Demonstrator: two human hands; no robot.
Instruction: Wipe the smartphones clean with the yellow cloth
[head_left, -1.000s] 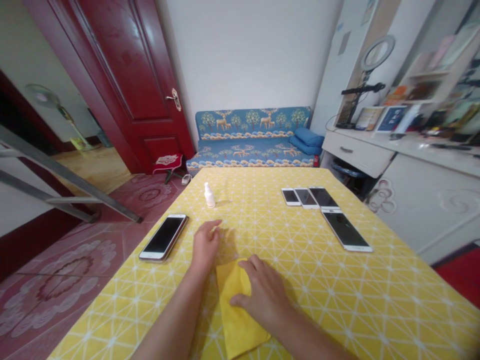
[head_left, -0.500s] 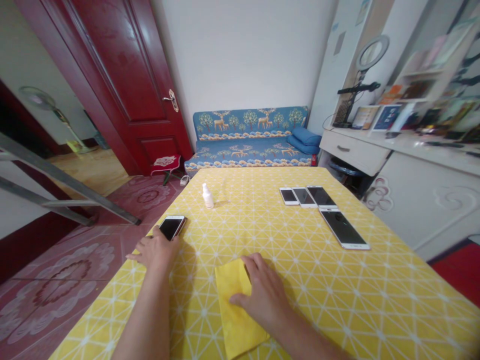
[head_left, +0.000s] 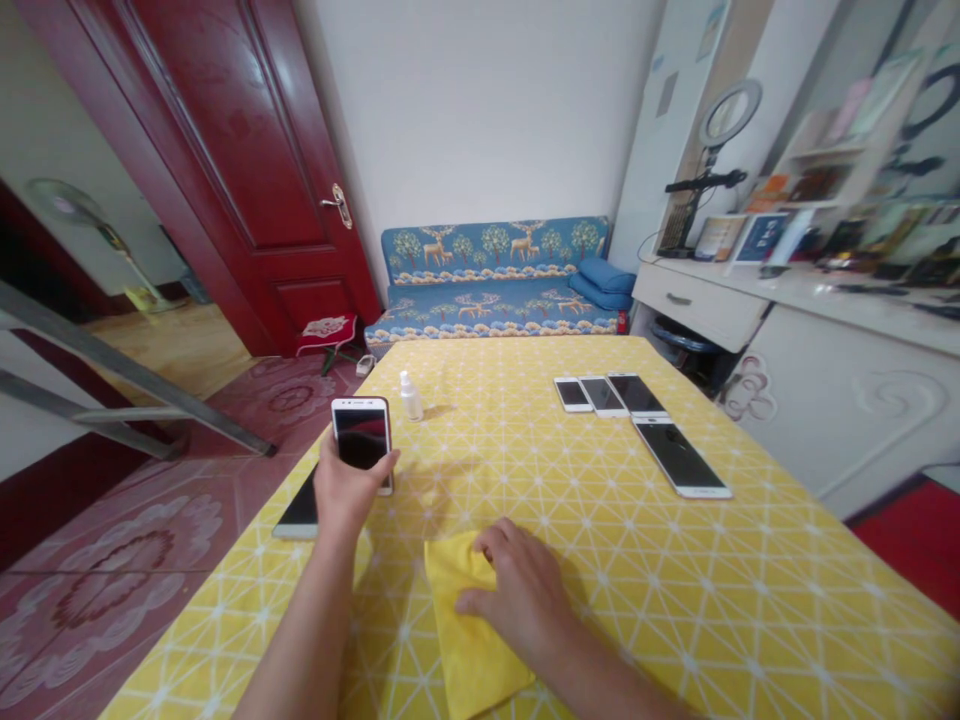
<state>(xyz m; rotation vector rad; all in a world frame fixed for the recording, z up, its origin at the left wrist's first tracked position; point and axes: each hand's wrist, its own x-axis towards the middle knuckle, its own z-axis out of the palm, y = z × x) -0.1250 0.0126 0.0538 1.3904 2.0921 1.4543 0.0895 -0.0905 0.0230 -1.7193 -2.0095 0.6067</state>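
My left hand (head_left: 347,490) is wrapped round a white smartphone (head_left: 364,428), raised and tilted up with its dark screen toward me. Behind that hand, a second smartphone (head_left: 298,512) lies flat near the table's left edge, partly hidden. My right hand (head_left: 525,590) rests on a folded yellow cloth (head_left: 469,650), its fingers curled over the cloth's far right edge and its thumb on top. Beyond the held phone stands a small white spray bottle (head_left: 411,398).
Several white phones lie on the right of the table, among them a large one (head_left: 681,458) nearest me. A yellow patterned tablecloth (head_left: 645,600) covers the table. A blue sofa (head_left: 487,285) stands beyond it, a white dresser (head_left: 847,380) to the right, a metal frame (head_left: 142,400) to the left.
My left hand has taken hold of a phone and lifted it upright, uncovering another phone beneath. My right hand stays on the cloth, its fingers a little more curled.
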